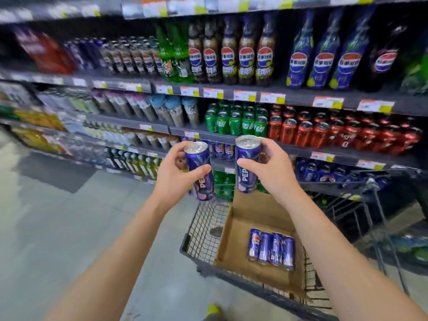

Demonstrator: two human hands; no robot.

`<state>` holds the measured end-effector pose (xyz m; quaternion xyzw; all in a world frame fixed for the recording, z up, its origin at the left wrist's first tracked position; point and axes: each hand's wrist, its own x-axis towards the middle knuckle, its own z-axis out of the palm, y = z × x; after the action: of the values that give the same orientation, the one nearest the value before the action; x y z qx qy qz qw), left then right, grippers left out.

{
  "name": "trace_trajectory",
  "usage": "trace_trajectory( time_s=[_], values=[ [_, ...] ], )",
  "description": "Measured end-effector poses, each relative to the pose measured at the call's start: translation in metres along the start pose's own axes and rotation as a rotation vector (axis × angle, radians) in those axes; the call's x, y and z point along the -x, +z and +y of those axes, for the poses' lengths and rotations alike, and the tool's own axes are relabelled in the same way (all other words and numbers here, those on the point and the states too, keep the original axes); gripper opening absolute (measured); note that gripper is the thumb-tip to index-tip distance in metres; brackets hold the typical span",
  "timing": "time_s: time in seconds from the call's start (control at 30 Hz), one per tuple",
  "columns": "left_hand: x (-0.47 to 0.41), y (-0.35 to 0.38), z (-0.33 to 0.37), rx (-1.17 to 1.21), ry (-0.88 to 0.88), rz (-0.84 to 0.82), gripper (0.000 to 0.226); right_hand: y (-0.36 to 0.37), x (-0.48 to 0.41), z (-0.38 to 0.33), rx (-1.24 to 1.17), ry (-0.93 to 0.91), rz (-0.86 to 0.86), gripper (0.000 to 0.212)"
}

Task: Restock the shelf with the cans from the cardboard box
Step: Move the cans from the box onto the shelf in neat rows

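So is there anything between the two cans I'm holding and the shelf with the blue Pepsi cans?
Nothing visible. The left hand and right hand each hold a purple Pepsi can upright in open air, directly before the blue Pepsi cans on the shelf; the cart sits lower.

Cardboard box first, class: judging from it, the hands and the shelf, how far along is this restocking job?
Done: the cardboard box in the cart is mostly bare, so many cans appear gone. In hand: the left hand and right hand each hold one purple can upright, near the shelf. Left: four cans lie in the box.
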<state>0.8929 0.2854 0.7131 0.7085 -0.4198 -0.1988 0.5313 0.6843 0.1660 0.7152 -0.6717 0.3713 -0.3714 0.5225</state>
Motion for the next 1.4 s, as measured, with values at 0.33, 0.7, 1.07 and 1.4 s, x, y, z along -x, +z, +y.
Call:
trace_trajectory(
  time_s=[0.33,0.7,1.07,1.4],
  values=[
    [0.006,-0.126,0.022,-0.075,0.023,0.323,0.064,0.12,-0.035,-0.076,0.003,-0.159,-0.225,0.06],
    [-0.018,-0.311,-0.034,-0.101,-0.021,0.578,0.079,0.335,-0.073,-0.145,-0.049,-0.248,-0.394,0.046],
    [-0.115,-0.529,-0.106,-0.181,0.005,0.579,0.079,0.564,-0.144,-0.201,-0.132,-0.256,-0.35,0.05],
    [-0.266,-0.619,-0.18,-0.138,0.015,0.583,0.067,0.697,-0.278,-0.206,-0.135,-0.218,-0.323,0.047]
  ],
)
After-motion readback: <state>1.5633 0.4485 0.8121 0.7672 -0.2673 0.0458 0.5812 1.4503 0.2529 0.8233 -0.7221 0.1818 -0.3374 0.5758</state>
